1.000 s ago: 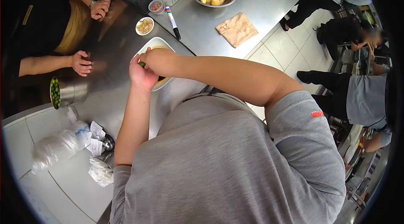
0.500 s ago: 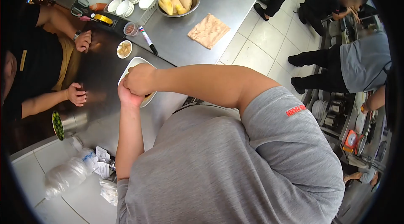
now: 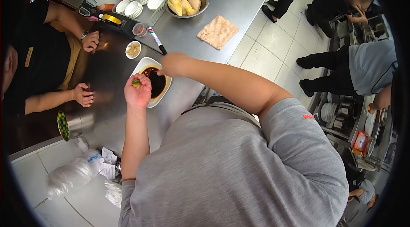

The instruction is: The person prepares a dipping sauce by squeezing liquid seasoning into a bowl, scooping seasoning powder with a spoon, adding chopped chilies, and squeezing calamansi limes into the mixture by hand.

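My left hand (image 3: pixel 138 92) is palm up at the near-left edge of a white dish (image 3: pixel 148 61), its fingers curled round a small green citrus piece (image 3: pixel 136 83). Dark sauce with reddish bits (image 3: pixel 155 82) fills the dish. Over the dish's right edge is my right hand (image 3: pixel 174 65), blurred, with its fingers pointing toward the sauce; whether it holds anything cannot be made out. A small white bowl of pale pieces (image 3: pixel 133 50) stands beyond the dish, and a marker (image 3: pixel 157 40) lies near my right hand.
Across the counter a person (image 3: pixel 34 65) rests both hands on it. A metal pot of green citrus (image 3: pixel 64 126) lies at left. Farther back are a bowl of peeled yellow produce (image 3: pixel 188 15), a folded cloth (image 3: pixel 218 32) and stacked white dishes (image 3: pixel 133 9). Several people stand at right.
My hands have come apart: the right moved off to the right, uncovering the sauce and the green piece in my left hand. The view has shifted slightly.
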`<state>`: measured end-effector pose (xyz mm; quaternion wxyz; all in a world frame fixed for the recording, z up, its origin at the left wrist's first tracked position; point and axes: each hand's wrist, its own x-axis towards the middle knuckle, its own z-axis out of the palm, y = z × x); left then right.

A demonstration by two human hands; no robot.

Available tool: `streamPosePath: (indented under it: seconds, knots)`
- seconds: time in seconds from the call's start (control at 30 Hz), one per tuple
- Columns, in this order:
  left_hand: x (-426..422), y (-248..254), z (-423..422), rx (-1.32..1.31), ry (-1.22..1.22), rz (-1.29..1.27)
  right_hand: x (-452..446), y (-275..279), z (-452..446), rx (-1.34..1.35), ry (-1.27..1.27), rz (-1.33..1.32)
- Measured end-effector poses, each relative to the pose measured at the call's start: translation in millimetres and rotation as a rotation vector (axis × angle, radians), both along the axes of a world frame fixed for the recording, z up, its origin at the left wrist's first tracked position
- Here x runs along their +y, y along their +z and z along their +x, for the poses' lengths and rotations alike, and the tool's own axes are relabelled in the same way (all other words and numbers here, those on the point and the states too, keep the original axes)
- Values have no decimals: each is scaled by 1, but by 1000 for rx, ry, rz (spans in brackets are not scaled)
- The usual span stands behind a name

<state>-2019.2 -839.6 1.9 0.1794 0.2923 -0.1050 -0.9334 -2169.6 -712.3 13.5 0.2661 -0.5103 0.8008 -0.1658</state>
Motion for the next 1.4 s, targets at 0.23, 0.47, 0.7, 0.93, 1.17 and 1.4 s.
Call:
streamPosePath:
  seconds: [0.23, 0.47, 0.7, 0.93, 1.17, 1.4]
  knots:
    - [1, 6, -9, -33, -48, 1, 11, -62, 19, -172, -96, -116]
    - [15, 28, -35, -58, -116, -41, 41, -34, 1, -276, -201, -179]
    - [45, 32, -87, 6, -270, -23, 98, -28, -39, -279, -363, -147]
    - [76, 22, -134, -34, -357, -37, 143, -37, -77, -291, -434, -154]
    - [90, 13, -167, -51, -431, -126, 154, -26, -105, -446, -485, -36]
    - [85, 9, -171, -84, -447, -195, 158, 70, -92, 115, 360, -140]
